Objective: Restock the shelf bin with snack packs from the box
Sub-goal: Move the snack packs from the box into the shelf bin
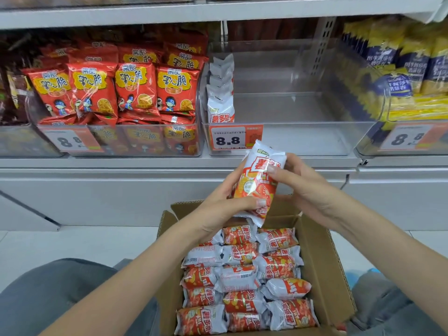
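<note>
Below the clear shelf bin [315,139], both hands' grips, left [218,209] and right [303,187], clasp one snack pack [257,187] above the box [322,263].

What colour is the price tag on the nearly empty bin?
Orange with a white panel, head view.

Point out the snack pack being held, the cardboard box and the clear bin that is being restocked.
held snack pack [257,183]: head view, middle of its printed front.
cardboard box [324,267]: head view, right inner wall.
clear bin [303,139]: head view, bare front wall.
</note>
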### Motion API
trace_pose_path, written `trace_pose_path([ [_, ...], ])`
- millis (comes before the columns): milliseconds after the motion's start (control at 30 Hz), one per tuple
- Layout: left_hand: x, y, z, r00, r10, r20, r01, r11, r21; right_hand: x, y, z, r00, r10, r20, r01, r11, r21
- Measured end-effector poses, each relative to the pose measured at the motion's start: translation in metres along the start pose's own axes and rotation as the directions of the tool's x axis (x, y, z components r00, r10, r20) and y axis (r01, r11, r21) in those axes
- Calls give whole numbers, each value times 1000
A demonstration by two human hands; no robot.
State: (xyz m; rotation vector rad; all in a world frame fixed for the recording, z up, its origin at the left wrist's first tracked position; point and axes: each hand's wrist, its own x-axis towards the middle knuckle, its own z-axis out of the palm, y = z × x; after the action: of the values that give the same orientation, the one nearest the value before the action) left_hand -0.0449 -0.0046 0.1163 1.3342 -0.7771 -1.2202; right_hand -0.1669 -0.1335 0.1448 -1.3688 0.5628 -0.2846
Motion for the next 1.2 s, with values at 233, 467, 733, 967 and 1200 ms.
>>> trace_pose_path([
  [233,5,1,3,999,51,-17,-50,996,68,0,10,14,992,13,124,-42,971,235],
  [467,9,-2,1,999,28,-44,-20,984,177,5,10,16,986,-20,163,-16,976,216],
  [733,4,3,11,980,133,-146,-110,982,151,0,10,20,986,-110,122,60,932,358],
  [967,6,-2,10,969,137,-206,-111,985,130,1,15,22,995,-32,90,-4,930,368],
  [1200,6,-4,9,981,139,-136,-119,982,145,2,14,22,992,-40,123,7,966,258],
])
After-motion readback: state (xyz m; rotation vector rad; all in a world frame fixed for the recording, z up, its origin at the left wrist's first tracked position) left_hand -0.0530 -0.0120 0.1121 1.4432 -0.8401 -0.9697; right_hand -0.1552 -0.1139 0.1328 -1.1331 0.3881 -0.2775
